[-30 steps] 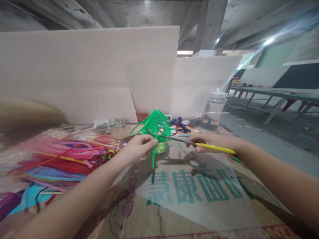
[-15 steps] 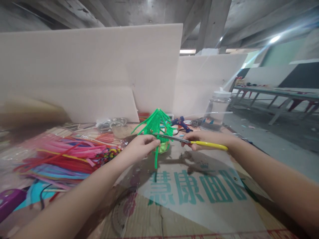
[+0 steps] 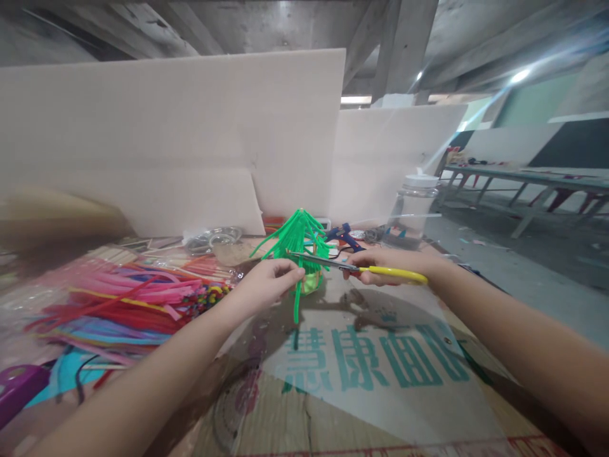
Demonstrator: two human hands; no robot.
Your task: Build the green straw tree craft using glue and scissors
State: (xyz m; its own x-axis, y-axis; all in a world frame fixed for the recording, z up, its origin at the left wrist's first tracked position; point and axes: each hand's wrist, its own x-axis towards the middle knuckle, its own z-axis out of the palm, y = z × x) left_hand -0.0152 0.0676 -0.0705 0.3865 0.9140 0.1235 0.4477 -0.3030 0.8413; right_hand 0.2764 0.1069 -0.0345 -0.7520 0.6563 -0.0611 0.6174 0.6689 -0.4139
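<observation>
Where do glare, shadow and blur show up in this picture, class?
Head view: a bluish-white streak flares from the bright white ceiling lamp, upper right; head view: dark shadow falls on the pale sheet printed with green characters, below the bare right hand; head view: the tan, rounded shape at far left is too blurred to identify.

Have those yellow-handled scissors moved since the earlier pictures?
Yes. Judged against the blue glue gun, the scissors have shifted a little to the left.
</observation>
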